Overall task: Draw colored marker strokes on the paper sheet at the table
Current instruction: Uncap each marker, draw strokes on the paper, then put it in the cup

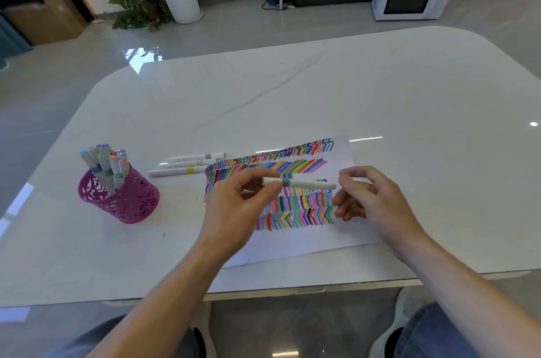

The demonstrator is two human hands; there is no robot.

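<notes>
A white paper sheet (304, 243) lies on the white table (292, 94), covered in rows of multicoloured strokes. My left hand (234, 211) pinches a white marker with a grey-green band (295, 183) by its left end and holds it level above the paper. My right hand (371, 199) hovers at the marker's right tip, fingers curled and apart, just off it. Whether a cap sits in the right fingers is unclear.
A magenta cut-out pen cup (118, 196) with several markers stands at the left. Three white markers (187, 164) lie side by side beyond the paper's left corner. The table's near edge (292, 290) runs just above my knees.
</notes>
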